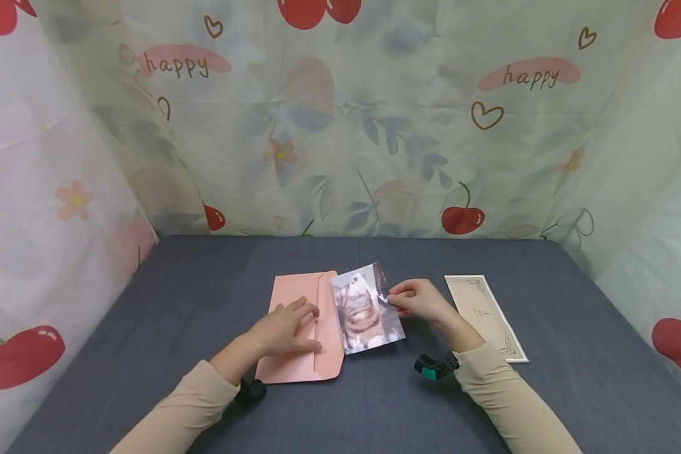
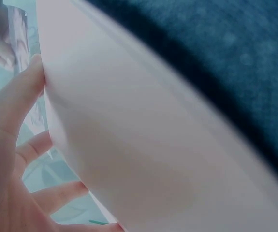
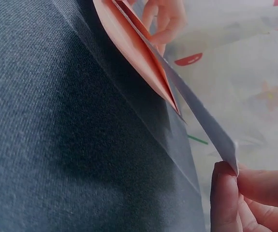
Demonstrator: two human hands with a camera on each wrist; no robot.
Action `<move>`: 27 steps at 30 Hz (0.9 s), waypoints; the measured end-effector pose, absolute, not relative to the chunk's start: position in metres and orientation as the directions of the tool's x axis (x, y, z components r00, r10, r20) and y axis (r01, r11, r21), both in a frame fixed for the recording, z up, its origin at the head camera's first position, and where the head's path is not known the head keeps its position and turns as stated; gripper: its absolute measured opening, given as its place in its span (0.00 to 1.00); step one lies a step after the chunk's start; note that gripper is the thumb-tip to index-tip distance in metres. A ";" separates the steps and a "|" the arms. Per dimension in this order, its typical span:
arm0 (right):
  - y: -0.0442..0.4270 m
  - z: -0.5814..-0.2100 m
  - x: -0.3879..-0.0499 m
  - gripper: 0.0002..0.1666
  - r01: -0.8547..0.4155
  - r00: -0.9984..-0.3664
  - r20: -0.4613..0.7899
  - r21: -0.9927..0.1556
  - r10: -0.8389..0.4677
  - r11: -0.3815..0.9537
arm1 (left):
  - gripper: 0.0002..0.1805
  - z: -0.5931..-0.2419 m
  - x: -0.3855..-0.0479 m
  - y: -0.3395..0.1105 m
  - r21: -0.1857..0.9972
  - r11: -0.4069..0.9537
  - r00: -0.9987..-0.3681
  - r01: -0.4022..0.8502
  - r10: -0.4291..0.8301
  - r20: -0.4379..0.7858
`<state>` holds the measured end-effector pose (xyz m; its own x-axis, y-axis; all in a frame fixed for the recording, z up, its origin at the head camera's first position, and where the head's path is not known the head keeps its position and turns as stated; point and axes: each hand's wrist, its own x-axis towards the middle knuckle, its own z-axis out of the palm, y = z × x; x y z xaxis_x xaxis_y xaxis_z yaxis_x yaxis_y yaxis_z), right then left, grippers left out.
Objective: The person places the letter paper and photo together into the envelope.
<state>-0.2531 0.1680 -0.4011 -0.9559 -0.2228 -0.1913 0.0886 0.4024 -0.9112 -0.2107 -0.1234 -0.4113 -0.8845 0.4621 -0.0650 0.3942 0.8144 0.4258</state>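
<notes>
A pink envelope [image 1: 286,290] lies on the dark table with its flap side up and its opening toward the right. My left hand [image 1: 284,328] rests on it, fingers spread; the left wrist view shows the fingertips [image 2: 35,65] touching the paper. My right hand [image 1: 422,302] pinches the right edge of a glossy photo print [image 1: 363,309] between thumb and fingers. The photo is tilted, its left edge over the envelope's flap. In the right wrist view the photo [image 3: 201,113] appears edge-on, slanting up from the envelope's open side [image 3: 143,58].
A cream card [image 1: 482,315] with ornamental corners and a white border lies to the right, partly behind my right forearm. The dark cloth table [image 1: 215,277] ends at a patterned curtain [image 1: 346,126] behind and at both sides. Dark bands sit on both wrists.
</notes>
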 end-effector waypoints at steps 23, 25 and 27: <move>0.154 -0.408 -0.254 0.15 0.087 -0.955 -0.192 -0.908 -0.225 0.409 | 0.28 -0.410 -0.211 -0.123 0.424 0.831 -0.895 0.360 0.435 -0.094; 0.153 -0.408 -0.255 0.15 0.085 -0.955 -0.192 -0.909 -0.228 0.408 | 0.28 -0.410 -0.210 -0.123 0.423 0.831 -0.894 0.361 0.437 -0.096; 0.152 -0.409 -0.255 0.15 0.084 -0.954 -0.191 -0.910 -0.231 0.405 | 0.28 -0.409 -0.210 -0.123 0.421 0.831 -0.893 0.364 0.440 -0.097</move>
<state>-0.2548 0.1518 -0.4090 -0.9541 -0.2309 -0.1910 0.0843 0.4048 -0.9105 -0.2096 -0.1229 -0.4095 -0.8928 0.4399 -0.0971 0.3635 0.8308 0.4214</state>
